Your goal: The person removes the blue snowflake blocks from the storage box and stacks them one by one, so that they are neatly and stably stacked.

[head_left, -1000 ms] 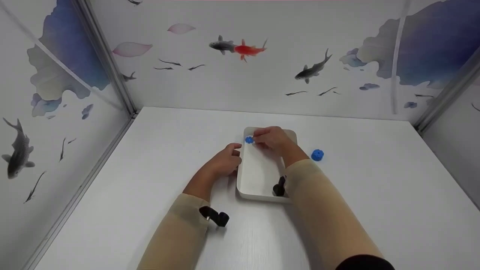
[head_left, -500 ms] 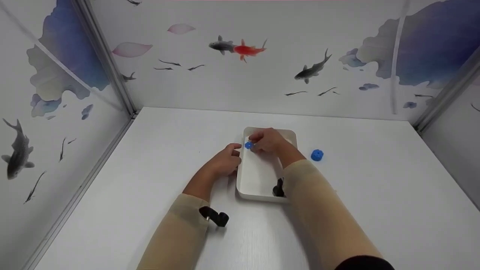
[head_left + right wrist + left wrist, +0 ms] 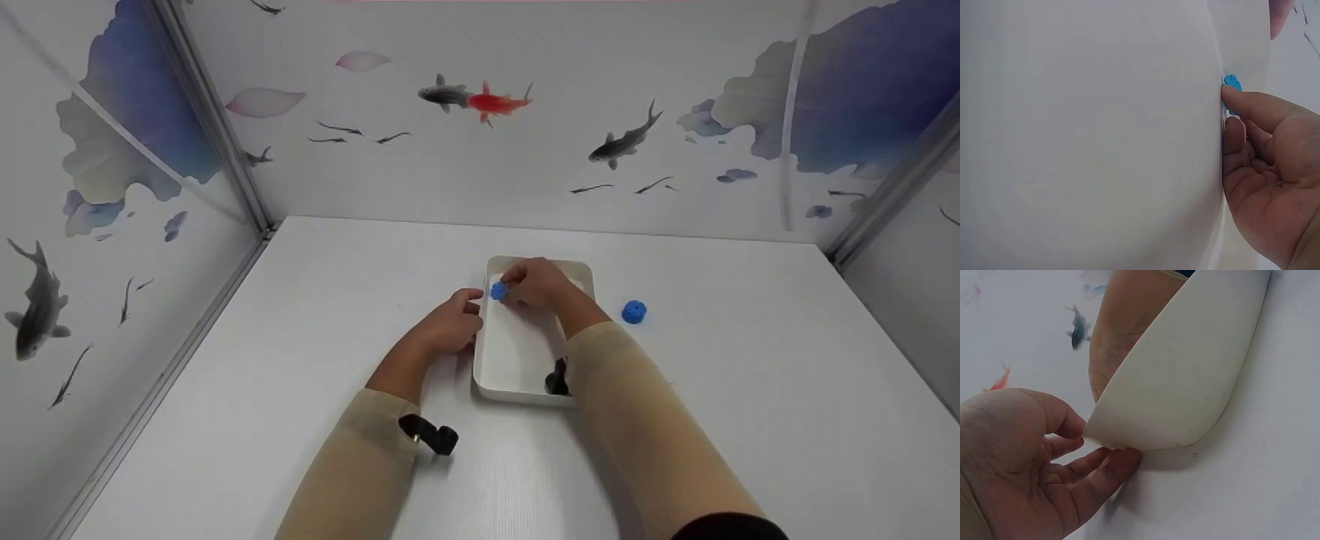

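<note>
A shallow white tray [image 3: 517,352] lies on the table in the head view. My right hand [image 3: 536,283] reaches into its far left part and pinches a small blue flower-shaped piece [image 3: 499,291]. In the right wrist view the same blue flower-shaped piece [image 3: 1232,82] shows beside the thumb, partly hidden by it. My left hand [image 3: 450,322] grips the tray's left side. From the left wrist view, that left hand [image 3: 1044,455] has fingertips at the rim and others low against the outer wall of the tray [image 3: 1185,371].
Right of the tray, a blue flower-shaped piece [image 3: 634,312], thicker and perhaps stacked, lies on the white table [image 3: 750,352]. Fish-printed panels [image 3: 525,165] enclose the back and sides. A black wrist device [image 3: 557,377] hangs over the tray's near right corner.
My right hand has drawn slightly nearer to me inside the tray, bringing the small blue piece with it. The left hand and the tray stay in place.
</note>
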A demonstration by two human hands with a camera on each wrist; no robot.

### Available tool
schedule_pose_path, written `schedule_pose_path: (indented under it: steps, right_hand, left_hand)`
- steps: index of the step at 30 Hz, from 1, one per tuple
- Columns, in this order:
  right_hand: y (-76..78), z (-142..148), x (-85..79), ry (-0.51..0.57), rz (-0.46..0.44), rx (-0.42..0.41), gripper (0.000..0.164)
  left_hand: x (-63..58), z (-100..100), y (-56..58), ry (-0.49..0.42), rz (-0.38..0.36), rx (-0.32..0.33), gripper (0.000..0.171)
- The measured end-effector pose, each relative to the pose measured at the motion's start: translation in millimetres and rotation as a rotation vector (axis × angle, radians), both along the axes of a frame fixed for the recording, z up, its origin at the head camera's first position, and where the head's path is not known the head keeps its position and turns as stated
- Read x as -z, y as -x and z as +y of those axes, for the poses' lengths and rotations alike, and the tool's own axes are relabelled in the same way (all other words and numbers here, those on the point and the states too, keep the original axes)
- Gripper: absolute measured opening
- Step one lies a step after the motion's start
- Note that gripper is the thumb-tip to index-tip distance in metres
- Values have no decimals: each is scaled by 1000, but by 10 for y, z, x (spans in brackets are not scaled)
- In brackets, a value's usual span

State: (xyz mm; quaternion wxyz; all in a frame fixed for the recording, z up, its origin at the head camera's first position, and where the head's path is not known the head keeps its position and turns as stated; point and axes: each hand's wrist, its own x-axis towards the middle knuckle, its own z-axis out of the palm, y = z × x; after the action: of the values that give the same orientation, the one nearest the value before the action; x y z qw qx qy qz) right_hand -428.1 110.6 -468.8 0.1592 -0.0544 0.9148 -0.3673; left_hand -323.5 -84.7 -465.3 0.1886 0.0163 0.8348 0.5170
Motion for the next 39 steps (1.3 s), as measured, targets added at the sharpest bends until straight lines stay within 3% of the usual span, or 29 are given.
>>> schedule_pose_path:
  steps: [7, 13, 23, 30, 39]
  right_hand:
    - [2, 46, 18, 87, 4, 27, 18]
    - [-1, 87, -45, 158, 4, 37, 22]
    - [-67, 161, -333, 456, -139, 154, 27]
    - [-257, 453, -619, 559, -130, 151, 31]
    - [-432, 967, -673, 602, -124, 267, 34]
  left_hand:
    - [-12, 6, -6, 12, -8, -6, 62]
    - [-5, 12, 8, 5, -14, -12, 62]
    - [23, -1, 30, 0, -10, -19, 63]
    - [11, 2, 24, -47, -24, -27, 62]
    - [7, 14, 8, -32, -8, -18, 61]
